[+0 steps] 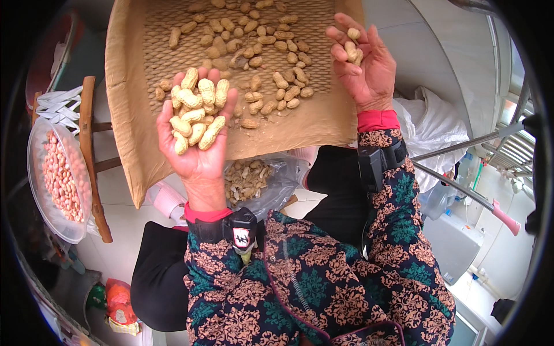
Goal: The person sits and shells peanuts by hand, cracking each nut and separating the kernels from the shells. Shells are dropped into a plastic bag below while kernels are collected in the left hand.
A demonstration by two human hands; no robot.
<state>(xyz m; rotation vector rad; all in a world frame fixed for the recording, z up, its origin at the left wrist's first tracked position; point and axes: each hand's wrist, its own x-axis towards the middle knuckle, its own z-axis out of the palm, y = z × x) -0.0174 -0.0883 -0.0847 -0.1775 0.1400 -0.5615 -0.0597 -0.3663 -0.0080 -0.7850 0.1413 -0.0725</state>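
Observation:
My left hand [197,151] is palm up above the near left part of a brown woven tray [303,129], cupping a heap of unshelled peanuts [190,99]. My right hand [368,65], raised over the tray's right edge, has its fingers curled loosely around a few unshelled peanuts [352,52]. On the tray's ridged bottom many more peanuts in their shells [292,93] lie scattered, with small bits of debris among them. Below the tray's near edge, between the legs, a clear plastic bag [283,186] holds broken peanut shells [246,179].
At the left, a clear plastic bowl [82,173] of shelled pink peanuts rests by a wooden-framed stool [88,129]. White sacking [433,116] and a metal pole with a pink end [504,218] are at the right. Red and green bags [119,298] lie lower left.

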